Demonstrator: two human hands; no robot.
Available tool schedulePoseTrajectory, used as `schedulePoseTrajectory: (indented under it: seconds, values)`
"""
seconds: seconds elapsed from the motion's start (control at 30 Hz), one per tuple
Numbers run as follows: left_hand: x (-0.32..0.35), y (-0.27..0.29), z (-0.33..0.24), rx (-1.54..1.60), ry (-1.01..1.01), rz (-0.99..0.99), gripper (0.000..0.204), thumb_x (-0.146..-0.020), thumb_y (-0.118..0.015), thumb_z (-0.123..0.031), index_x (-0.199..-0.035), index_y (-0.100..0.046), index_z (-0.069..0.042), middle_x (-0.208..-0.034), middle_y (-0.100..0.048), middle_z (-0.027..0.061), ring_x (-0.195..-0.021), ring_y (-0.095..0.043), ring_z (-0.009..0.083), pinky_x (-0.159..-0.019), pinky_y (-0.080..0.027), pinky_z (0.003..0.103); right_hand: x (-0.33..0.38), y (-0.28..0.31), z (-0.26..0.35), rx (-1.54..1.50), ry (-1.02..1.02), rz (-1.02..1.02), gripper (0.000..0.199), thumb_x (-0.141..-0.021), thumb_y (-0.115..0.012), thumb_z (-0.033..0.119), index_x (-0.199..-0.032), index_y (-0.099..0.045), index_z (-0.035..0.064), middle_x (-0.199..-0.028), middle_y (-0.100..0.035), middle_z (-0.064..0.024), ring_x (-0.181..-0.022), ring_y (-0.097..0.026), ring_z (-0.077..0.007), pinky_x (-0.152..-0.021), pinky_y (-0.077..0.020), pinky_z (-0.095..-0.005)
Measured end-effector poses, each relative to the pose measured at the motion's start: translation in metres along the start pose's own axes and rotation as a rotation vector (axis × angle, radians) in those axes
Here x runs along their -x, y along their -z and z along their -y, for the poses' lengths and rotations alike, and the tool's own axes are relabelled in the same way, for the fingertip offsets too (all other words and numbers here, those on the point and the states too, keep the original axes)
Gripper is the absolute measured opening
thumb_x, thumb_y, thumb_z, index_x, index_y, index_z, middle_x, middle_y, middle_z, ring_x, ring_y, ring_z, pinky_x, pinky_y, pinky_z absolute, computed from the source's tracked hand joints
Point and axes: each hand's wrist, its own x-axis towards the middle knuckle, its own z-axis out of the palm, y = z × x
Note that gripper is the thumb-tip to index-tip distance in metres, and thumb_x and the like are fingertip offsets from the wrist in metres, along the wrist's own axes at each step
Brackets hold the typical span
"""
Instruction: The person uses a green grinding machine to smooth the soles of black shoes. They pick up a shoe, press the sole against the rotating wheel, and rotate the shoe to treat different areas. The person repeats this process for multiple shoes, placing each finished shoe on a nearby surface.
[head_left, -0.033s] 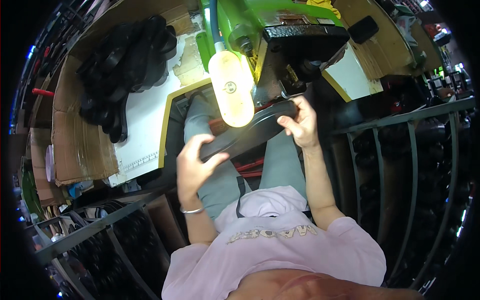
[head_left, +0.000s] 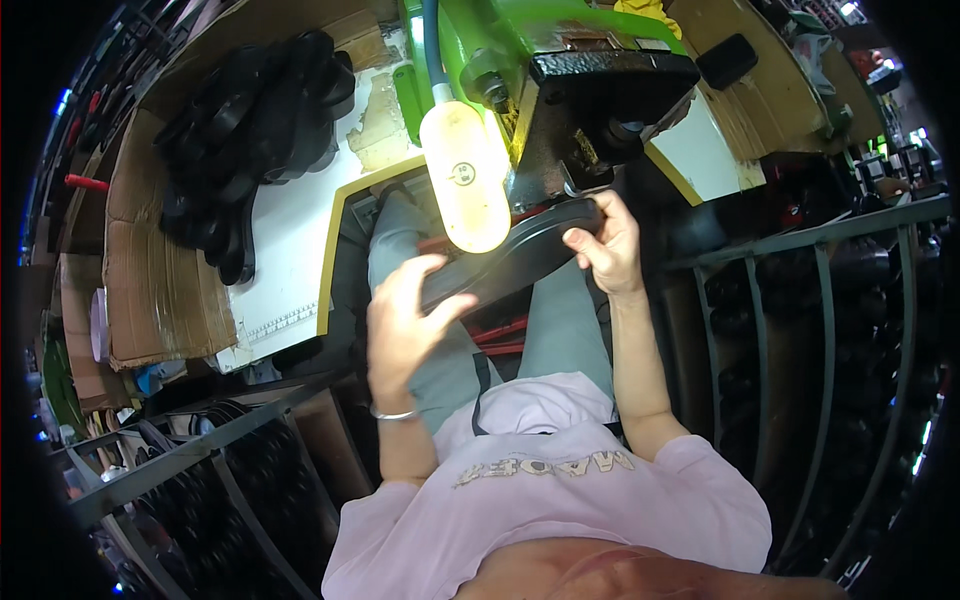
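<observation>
A long black shoe sole point(head_left: 535, 262) is held slantwise above my lap, its right end higher in the picture than its left. Its right end is gripped by my right hand point(head_left: 612, 250), thumb on the near face and fingers behind the edge. Around the left end closes my left hand point(head_left: 405, 310), with the sole between thumb and fingers; part of that end is hidden by the hand. A bright yellow-white oblong lamp point(head_left: 465, 185) hangs just over the sole and covers some of its far edge. Beyond the right hand stands a green machine point(head_left: 590, 30) with a dark head point(head_left: 610, 80).
Left of the machine, black soles point(head_left: 250, 120) lie heaped on a white tabletop point(head_left: 285, 245) with a yellow edge point(head_left: 327, 260), walled by cardboard point(head_left: 160, 290). Metal racks point(head_left: 825, 300) filled with dark pieces flank me. Another dark piece point(head_left: 727, 62) lies at the upper right.
My left hand has shifted a little to the right and now covers more of the sole's left end. The sole and my right hand have moved slightly right.
</observation>
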Motion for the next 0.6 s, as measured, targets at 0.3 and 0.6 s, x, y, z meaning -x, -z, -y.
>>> schedulePoseTrajectory:
  seconds: [0.3, 0.6]
  values:
    - [-0.045, -0.050, -0.047, -0.255, -0.242, -0.283, 0.037, -0.076, -0.080, -0.036, -0.086, -0.063, -0.005, -0.069, -0.060, 0.0088, -0.059, -0.059, 0.0270, -0.059, -0.050, 0.037, -0.017, 0.018, 0.015, -0.085, -0.073, -0.098, 0.031, -0.083, -0.076, 0.010, -0.102, -0.052, 0.0036, -0.088, -0.063, -0.0025, -0.059, -0.051, -0.0007, -0.038, -0.0319, -0.0138]
    - [-0.044, -0.017, -0.030, 0.030, -0.037, -0.121, 0.031, -0.073, -0.082, -0.035, -0.079, -0.072, -0.006, -0.068, -0.067, 0.0111, -0.059, -0.064, 0.0261, -0.056, -0.049, 0.034, -0.006, -0.015, 0.006, -0.118, -0.143, -0.090, 0.027, -0.082, -0.074, 0.007, -0.101, -0.055, 0.0034, -0.085, -0.064, -0.0031, -0.056, -0.051, -0.0006, -0.037, -0.0333, -0.0144]
